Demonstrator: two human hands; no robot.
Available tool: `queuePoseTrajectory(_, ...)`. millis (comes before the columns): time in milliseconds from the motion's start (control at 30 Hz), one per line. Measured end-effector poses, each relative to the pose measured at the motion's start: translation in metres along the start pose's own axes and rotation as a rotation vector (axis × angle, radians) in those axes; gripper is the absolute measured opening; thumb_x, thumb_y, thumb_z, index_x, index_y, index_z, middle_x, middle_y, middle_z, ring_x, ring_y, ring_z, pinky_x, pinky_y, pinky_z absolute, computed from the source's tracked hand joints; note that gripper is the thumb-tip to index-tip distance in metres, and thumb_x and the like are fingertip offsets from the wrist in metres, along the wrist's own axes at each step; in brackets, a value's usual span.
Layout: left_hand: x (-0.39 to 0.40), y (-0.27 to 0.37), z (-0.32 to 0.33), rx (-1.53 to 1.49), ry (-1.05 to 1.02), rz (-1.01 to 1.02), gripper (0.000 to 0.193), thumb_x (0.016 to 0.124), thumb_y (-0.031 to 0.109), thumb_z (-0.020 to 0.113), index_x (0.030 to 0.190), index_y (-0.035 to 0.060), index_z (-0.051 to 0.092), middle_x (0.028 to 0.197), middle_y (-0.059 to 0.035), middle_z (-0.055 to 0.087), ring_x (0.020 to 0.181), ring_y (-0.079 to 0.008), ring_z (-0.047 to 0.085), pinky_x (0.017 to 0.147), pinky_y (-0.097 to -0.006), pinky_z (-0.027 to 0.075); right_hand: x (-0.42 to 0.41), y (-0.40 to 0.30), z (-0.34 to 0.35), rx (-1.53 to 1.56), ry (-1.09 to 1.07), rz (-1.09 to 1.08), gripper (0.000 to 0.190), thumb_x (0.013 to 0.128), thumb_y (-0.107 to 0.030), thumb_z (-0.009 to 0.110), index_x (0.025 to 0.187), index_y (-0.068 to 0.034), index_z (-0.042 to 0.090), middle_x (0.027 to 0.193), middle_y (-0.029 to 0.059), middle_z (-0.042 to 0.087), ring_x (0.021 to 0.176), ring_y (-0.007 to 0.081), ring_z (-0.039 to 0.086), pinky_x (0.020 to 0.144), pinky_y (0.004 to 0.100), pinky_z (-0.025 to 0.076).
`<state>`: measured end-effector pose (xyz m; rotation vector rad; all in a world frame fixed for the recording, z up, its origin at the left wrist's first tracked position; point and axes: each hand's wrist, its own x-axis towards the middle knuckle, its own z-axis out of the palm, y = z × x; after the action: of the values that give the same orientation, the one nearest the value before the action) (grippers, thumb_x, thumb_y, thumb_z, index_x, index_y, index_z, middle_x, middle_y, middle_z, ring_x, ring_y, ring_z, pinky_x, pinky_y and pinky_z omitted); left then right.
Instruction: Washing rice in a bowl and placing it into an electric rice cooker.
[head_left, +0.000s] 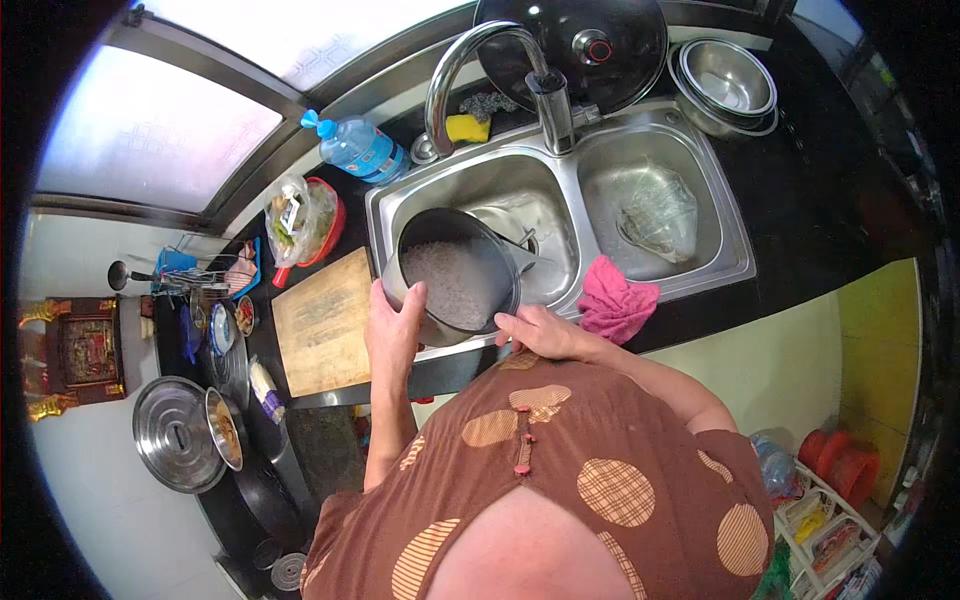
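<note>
A dark-lined cooking pot (491, 262) is held tilted over the left basin (450, 180) of a steel double sink. Pale grains that look like rice (450, 285) lie inside under cloudy water, and a whitish stream runs off the pot's right side into the basin. My left hand (397, 319) grips the pot's left side, thumb at the rim. At the lower right rim, my right hand (536, 330) holds the pot with its thumb near the edge. A pink cloth (616, 300) hangs over the sink's front edge, just right of that hand.
Above the sink arches a chrome faucet (442, 82). The right basin (592, 187) contains a clear plastic bag (660, 214). A wooden cutting board (326, 330) lies left of the sink, near a blue-labelled bottle (367, 154). Steel bowls (727, 79) are stacked at the back right.
</note>
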<state>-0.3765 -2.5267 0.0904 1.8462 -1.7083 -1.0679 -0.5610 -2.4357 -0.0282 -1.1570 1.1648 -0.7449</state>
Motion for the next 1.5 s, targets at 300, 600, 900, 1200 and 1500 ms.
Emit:
queuePoseTrajectory(300,0.001,0.000,0.000,0.032,0.010,0.030,0.064,0.079,0.047,0.062,0.116,-0.0034,0.049,0.075,-0.0141,0.062,0.064,-0.0254,0.063,0.054,-0.0358,0.050,0.001,0.003,0.001,-0.005,0.001,0.004,0.066,0.094,-0.053,0.038,0.091,0.005,0.068,0.076,0.0166,0.066,0.071,0.0226,0.064,0.069,0.0344,0.049)
queuePoseTrajectory(600,0.006,-0.004,-0.001,0.135,0.029,0.043,0.075,0.079,0.050,0.061,0.125,-0.0066,0.046,0.107,-0.0284,0.061,0.104,-0.0387,0.059,0.090,-0.0403,0.043,0.004,0.008,0.005,0.034,0.038,-0.043,0.069,0.091,-0.056,0.040,0.082,0.007,0.067,0.070,0.0186,0.065,0.068,0.0259,0.065,0.067,0.0357,0.050)
queuePoseTrajectory(900,0.002,0.003,-0.004,0.122,0.007,0.027,0.070,0.079,0.050,0.062,0.121,-0.0049,0.048,0.104,-0.0271,0.062,0.100,-0.0388,0.061,0.087,-0.0404,0.044,0.006,0.011,0.006,0.028,0.012,-0.045,0.073,0.091,-0.058,0.039,0.081,0.008,0.067,0.071,0.0195,0.066,0.069,0.0260,0.066,0.068,0.0357,0.051)
queuePoseTrajectory(1200,0.003,0.000,-0.004,0.202,0.056,0.075,0.072,0.078,0.050,0.062,0.122,-0.0050,0.047,0.102,-0.0287,0.063,0.099,-0.0412,0.061,0.086,-0.0419,0.045,0.007,0.012,0.009,0.021,0.021,-0.054,0.073,0.092,-0.058,0.038,0.081,0.009,0.067,0.072,0.0203,0.066,0.069,0.0268,0.066,0.068,0.0362,0.051)
queuePoseTrajectory(1500,0.000,0.005,-0.004,0.183,0.051,0.070,0.076,0.077,0.050,0.063,0.125,-0.0061,0.045,0.106,-0.0300,0.062,0.101,-0.0414,0.060,0.088,-0.0422,0.045,0.007,0.011,0.008,-0.012,0.005,-0.079,0.071,0.093,-0.056,0.038,0.080,0.007,0.067,0.069,0.0185,0.065,0.068,0.0267,0.064,0.067,0.0372,0.050)
